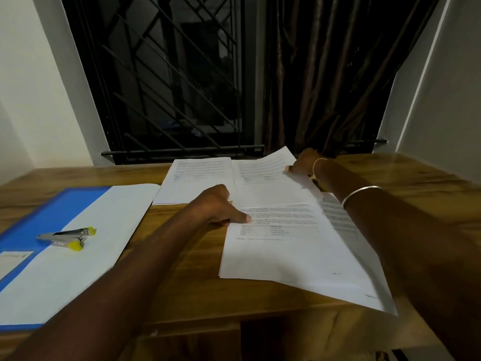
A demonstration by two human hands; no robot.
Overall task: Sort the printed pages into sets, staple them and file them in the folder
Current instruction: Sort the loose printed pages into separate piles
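Printed pages lie on the wooden desk in several spots. One sheet (197,178) lies at the back centre. My right hand (304,162) pinches the far right edge of another page (263,168) beside it, whose corner lifts off the desk. A near pile (291,251) of pages reaches the desk's front edge. My left hand (221,207) rests on the top left corner of that pile, thumb pressing the paper. An open blue folder (52,214) with a white inner flap lies at the left, and a grey and yellow stapler (69,237) sits on it.
The wooden desk (182,269) stands against a dark barred window (169,87) with a brown curtain (325,74) on the right. A white label (14,259) is on the folder's left edge. Bare wood shows at the far right.
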